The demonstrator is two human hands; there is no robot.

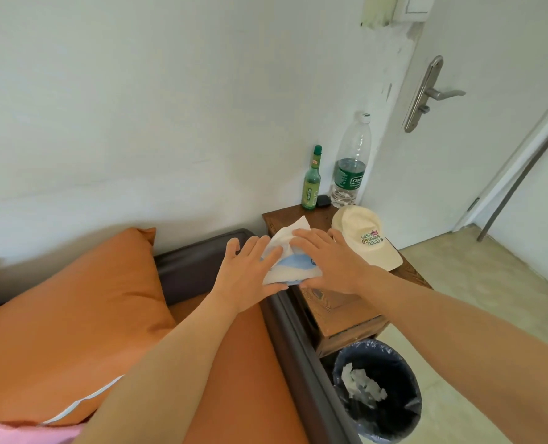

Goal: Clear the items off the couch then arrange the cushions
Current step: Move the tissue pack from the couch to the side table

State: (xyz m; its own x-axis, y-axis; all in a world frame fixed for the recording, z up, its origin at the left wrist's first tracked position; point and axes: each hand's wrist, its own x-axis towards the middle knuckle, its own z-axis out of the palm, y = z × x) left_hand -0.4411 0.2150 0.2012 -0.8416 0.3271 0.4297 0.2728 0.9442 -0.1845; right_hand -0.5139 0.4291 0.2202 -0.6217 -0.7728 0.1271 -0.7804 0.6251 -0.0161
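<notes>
My left hand (250,270) and right hand (333,261), fingers spread flat, press the white-and-blue soft tissue pack (290,267) at the dark wooden bench (336,302) edge nearest the couch. Cream cap (365,238) reads "CUTE PLAY JUMP"; clear bottle (351,161) label prob. "C'estbon". Bench w/ little free room.

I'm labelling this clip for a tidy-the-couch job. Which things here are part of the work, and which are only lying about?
Part of the job:
- soft white-and-blue tissue pack, under both hands, left hand and right hand
- orange fabric cushion
- dark-framed couch

Lying about:
- cream cap on the wooden side table
- small green glass bottle
- clear plastic water bottle
- lined waste bin
</notes>
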